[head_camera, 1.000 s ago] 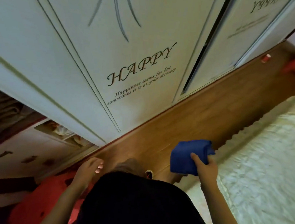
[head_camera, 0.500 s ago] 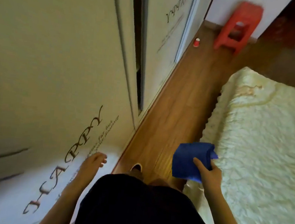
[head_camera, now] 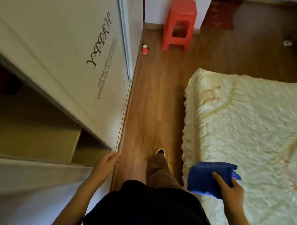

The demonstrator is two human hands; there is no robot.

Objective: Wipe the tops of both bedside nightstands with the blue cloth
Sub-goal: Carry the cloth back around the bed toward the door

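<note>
My right hand (head_camera: 230, 189) grips the folded blue cloth (head_camera: 205, 176), holding it over the near edge of the bed. My left hand (head_camera: 106, 163) hangs empty beside the wardrobe's lower edge, fingers loosely curled. No nightstand is in view. My leg and shoe (head_camera: 160, 152) are stepping along the wooden floor between wardrobe and bed.
A white sliding wardrobe (head_camera: 63, 54) with "HAPPY" lettering lines the left, one section open. A bed with a cream quilted cover (head_camera: 250, 130) fills the right. Ahead stand a red plastic stool (head_camera: 179, 23) and a small red cup (head_camera: 144, 49) on the wooden floor (head_camera: 154, 98).
My view has swung right, from facing the wardrobe to looking down the aisle. The stool and bed have come into fuller view. The cloth stays in my right hand.
</note>
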